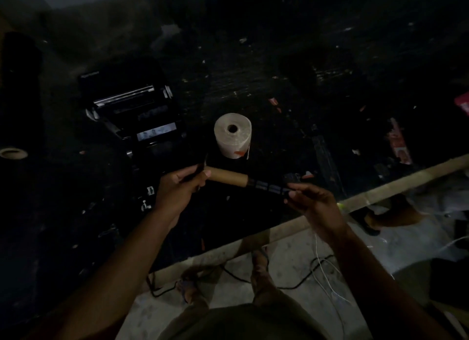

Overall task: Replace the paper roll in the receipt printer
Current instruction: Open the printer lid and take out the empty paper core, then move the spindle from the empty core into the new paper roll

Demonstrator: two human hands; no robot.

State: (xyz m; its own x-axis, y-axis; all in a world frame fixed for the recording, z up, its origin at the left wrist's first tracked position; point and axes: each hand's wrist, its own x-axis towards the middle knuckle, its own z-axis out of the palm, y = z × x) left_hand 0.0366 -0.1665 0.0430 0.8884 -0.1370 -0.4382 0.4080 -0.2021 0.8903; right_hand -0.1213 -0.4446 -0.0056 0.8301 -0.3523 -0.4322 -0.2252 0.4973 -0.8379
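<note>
Both hands (181, 185) (311, 200) are gripping the spindle (266, 186), sliding the core (227, 176) off; new roll (232, 138) is waiting mid-tabletop beside the open printer (134, 111).

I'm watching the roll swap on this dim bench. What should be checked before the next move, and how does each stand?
1. Printer lid open: ok.
2. Paper bay empty: cannot tell, too dark.
3. New paper roll within reach: ok, standing on end right of the printer.
4. Empty cardboard core off the black spindle: not ok, still sleeved on.
5. Both ends held: ok, left hand at the core end, right hand fingers on the spindle tip.
</note>
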